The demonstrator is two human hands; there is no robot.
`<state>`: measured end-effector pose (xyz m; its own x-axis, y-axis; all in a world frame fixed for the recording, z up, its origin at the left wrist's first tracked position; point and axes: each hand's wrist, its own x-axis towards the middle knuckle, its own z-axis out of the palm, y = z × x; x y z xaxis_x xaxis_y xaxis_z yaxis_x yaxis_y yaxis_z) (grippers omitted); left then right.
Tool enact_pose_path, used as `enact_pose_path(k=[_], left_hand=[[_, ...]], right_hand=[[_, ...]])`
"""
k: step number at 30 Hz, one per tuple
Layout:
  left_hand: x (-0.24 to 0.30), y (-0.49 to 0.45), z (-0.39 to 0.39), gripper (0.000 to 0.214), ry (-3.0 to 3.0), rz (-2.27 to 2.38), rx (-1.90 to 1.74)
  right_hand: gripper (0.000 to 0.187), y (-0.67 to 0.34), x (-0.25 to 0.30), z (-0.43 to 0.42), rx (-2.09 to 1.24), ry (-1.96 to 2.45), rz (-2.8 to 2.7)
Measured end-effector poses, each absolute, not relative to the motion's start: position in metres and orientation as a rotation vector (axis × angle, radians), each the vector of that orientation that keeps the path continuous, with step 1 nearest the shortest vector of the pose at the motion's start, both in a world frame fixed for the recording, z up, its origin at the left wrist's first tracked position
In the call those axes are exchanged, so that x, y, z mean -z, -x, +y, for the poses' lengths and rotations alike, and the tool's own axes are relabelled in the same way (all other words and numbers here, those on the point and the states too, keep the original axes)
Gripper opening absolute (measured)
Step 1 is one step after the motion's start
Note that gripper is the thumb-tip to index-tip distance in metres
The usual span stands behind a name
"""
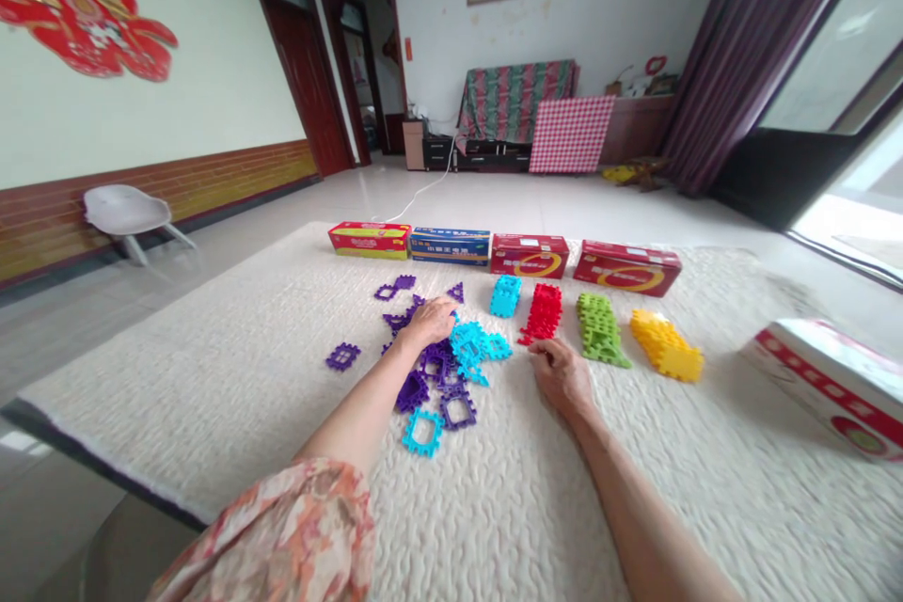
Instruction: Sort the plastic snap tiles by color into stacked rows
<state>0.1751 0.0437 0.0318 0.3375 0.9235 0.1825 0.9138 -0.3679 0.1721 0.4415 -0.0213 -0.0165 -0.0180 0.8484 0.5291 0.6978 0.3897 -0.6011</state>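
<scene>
My left hand [432, 320] reaches into a loose pile of purple and cyan plastic interlocking tiles [444, 367] on a cream quilted cloth [212, 367]; its fingers curl down onto the pieces, and what they grip is hidden. My right hand [561, 372] rests on the cloth just below a red stack of tiles [542, 312], fingers curled in, nothing visible in them. Sorted stacks stand in a row: cyan [506, 295], red, green [599, 329], yellow [667, 345].
Several flat boxes line the far edge: yellow-red [369, 240], blue [450, 245], red [529, 256] and red [626, 267]. A larger white-red box [832, 386] lies at the right. A stray purple tile [342, 356] sits left of the pile. A white chair [127, 212] stands by the wall.
</scene>
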Motion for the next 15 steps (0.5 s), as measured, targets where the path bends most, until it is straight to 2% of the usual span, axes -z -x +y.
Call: enact_pose_path(k=[15], left_hand=[[-0.036, -0.124, 0.029, 0.03, -2.426, 2.04, -0.342]], right_hand=[[0.027, -0.441, 0.016, -0.022, -0.233, 1.318, -1.756]])
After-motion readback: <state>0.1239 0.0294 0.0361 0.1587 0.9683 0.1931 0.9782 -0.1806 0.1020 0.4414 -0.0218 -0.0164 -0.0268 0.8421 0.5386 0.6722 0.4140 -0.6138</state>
